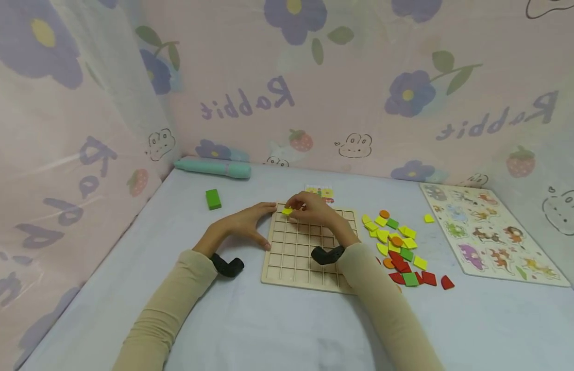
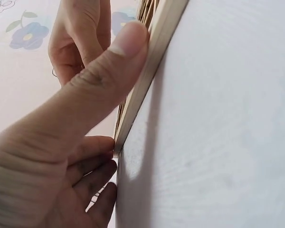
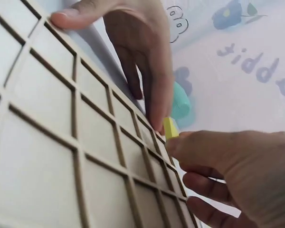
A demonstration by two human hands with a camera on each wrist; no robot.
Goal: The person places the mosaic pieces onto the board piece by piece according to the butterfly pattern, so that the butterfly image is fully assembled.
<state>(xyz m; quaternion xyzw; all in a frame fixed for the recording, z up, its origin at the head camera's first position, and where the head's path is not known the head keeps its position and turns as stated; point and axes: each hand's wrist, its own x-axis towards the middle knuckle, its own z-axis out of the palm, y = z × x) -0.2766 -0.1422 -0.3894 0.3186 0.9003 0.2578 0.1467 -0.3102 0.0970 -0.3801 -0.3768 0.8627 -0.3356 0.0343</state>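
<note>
White tabletop [image 1: 250, 319], flower-print drapes [image 1: 352, 93], left fingers [image 1: 264, 206] spread along gridded board [image 1: 291, 257], right fingers [image 1: 297, 197] pinching yellow tile [image 1: 287, 211]

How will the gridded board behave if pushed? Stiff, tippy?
Probably stiff: the gridded board shows a straight, unbent edge in the left wrist view. Unlikely to tip, since it lies flat and is wide for its thickness. More apt to slide than roll, given its straight sides, though friction on the white tabletop can't be judged by eye.
</note>
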